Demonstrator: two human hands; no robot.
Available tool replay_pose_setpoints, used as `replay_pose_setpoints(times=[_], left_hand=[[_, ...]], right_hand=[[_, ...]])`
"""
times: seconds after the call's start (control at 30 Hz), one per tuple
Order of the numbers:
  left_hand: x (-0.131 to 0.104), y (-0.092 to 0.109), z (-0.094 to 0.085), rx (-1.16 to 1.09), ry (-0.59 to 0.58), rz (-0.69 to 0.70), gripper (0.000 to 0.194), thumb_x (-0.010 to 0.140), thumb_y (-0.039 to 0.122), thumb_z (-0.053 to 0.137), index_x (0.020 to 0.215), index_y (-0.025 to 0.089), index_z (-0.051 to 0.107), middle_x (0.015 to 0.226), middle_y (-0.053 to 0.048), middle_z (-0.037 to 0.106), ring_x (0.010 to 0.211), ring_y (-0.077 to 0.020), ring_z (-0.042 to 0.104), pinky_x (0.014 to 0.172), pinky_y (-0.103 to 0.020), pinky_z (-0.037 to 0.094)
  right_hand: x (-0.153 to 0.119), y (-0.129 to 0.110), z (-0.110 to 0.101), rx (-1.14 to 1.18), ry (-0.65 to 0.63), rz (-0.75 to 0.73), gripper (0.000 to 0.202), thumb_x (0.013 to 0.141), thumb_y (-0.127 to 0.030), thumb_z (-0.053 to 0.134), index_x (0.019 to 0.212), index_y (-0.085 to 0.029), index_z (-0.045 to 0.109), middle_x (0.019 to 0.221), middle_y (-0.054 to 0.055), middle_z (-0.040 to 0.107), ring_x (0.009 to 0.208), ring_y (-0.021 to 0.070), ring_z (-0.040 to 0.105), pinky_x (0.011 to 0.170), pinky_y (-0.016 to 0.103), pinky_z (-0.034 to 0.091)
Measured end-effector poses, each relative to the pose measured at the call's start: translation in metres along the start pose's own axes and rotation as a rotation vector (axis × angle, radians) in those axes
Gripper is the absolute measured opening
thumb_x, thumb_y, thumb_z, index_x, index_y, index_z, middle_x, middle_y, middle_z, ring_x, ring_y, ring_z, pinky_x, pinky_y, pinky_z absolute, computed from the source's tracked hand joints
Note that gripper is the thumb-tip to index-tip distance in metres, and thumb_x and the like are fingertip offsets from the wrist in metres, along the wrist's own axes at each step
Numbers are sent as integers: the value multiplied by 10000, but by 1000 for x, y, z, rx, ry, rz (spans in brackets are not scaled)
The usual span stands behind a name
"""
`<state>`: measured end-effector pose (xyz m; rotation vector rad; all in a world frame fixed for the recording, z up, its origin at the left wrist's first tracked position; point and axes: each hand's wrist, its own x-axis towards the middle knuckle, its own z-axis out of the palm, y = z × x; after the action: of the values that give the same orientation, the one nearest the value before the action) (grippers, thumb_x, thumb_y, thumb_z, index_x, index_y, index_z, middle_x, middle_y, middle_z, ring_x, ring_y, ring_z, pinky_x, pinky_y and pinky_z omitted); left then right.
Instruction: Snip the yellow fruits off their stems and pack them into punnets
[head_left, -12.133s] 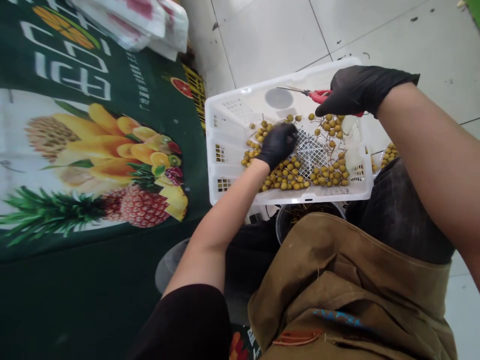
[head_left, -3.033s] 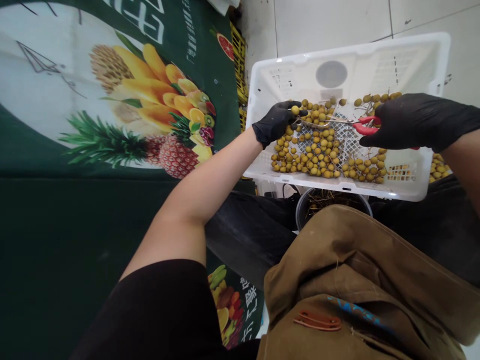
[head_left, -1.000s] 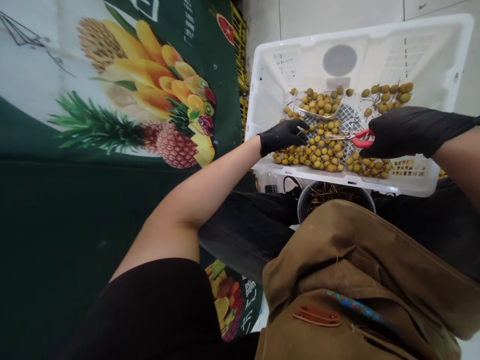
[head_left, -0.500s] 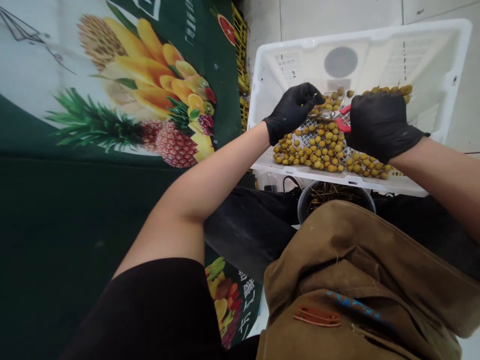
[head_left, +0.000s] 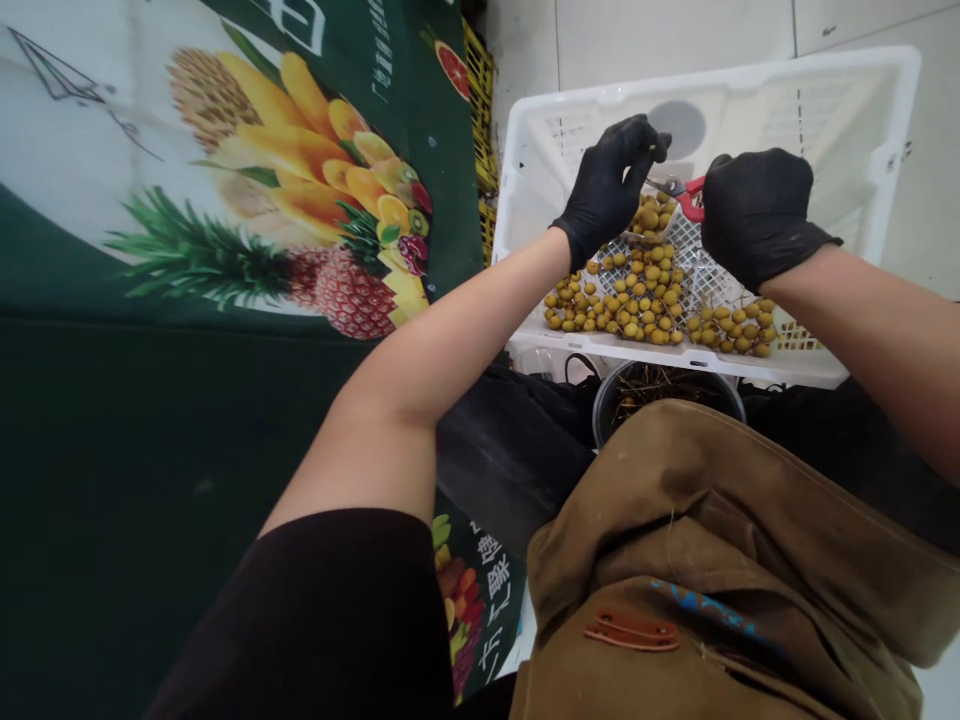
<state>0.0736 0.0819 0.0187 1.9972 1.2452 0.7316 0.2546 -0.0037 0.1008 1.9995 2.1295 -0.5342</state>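
Observation:
Both of my hands wear black gloves over a white plastic crate (head_left: 750, 112) that holds yellow-brown longans (head_left: 649, 290), some on thin stems. My left hand (head_left: 611, 180) is closed in a pinch above the left side of the crate. A tiny pale bit shows at its fingertips, too small to name. My right hand (head_left: 757, 215) is wrapped round red-handled pruning shears (head_left: 686, 192). Their metal blades point left, close to my left fingers. A small clump of longans lies below the blades. The right palm and most of the handles are hidden.
A bucket (head_left: 600, 405) with dry stems stands between my legs, in front of the crate. To the left hangs a green banner (head_left: 450, 190) printed with fruit, with yellow crates (head_left: 480, 120) behind it. A brown apron (head_left: 645, 500) covers my lap.
My left hand has risen and shifted right, away from the longans. The shears have moved up slightly with my right hand. Longans seen behind my right hand no longer show there.

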Motion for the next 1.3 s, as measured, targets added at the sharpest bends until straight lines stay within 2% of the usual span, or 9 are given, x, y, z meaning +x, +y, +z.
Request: replay_pose_setpoints(times=[0.13,0.3,0.37,0.43,0.6,0.73,0.87,1.13,1.3], left_hand=[[-6,-13,-14,142,-13,-18,278,1122,123,617,999,262,825,1240,-108,871,1321,-334,786,1298,-473,573],[-33,-43,-29,533,-654,-94,163,937,234,802,1039,219,928,1043,-64,887,1165,-321,820,1216,-419,605],[-46,-47,-16,689,-761,-114,333,948,305,810,1256,262,930,1225,-47,906,1256,-306,819,1221,-390,612],[-58,-47,9,714,-707,-76,512,1010,295,743,1508,233,850,1498,-101,853,1396,-319,787,1266,-408,605],[-75,-53,72,672,-734,23,1073,837,51,783,1870,153,510,1936,-281,435,1729,-495,532,1393,-584,507],[-68,-63,83,695,-780,-18,1310,754,51,847,1946,143,312,1983,-336,272,1771,-565,437,1417,-640,460],[-64,-65,83,697,-818,-43,1053,831,127,824,1832,118,499,1817,-324,511,1573,-529,638,1328,-627,549],[-63,-74,78,430,-717,-74,396,1088,272,674,1442,138,789,1530,-236,758,1330,-353,762,1225,-495,605],[-55,-59,39,-158,-593,-487,345,1143,353,710,1439,197,796,1356,-130,856,996,-218,808,839,-330,671]], right_hand=[[1,12,-1,-2,-1,90,477,1220,-356,556,1485,-26,774,1489,380,756,1445,514,742,1115,568,579],[0,33,-3,-34,39,140,485,1203,-499,538,1460,-194,813,1443,260,803,1384,477,771,1142,621,635],[0,35,-2,-25,55,141,469,1199,-486,559,1403,-156,821,1413,279,801,1391,485,773,1148,624,632],[0,33,-2,-25,42,130,452,1192,-441,589,1339,-81,819,1374,303,802,1381,495,783,1132,601,631],[-3,21,-5,-55,-25,112,431,1194,-430,627,1369,-92,827,1401,293,816,1360,457,800,1121,560,654],[-4,18,-8,-29,-39,93,462,1197,-411,649,1377,-22,820,1415,318,811,1388,516,791,1116,598,656],[-3,21,-8,-1,-60,82,491,1204,-469,650,1374,-43,827,1399,317,812,1370,517,794,1099,595,655],[1,32,-9,-24,-68,99,501,1188,-478,616,1378,-61,818,1353,306,817,1350,474,804,1110,541,634],[0,41,-12,-11,-84,97,519,1171,-524,615,1328,-69,808,1294,282,812,1297,445,804,1097,507,623]])
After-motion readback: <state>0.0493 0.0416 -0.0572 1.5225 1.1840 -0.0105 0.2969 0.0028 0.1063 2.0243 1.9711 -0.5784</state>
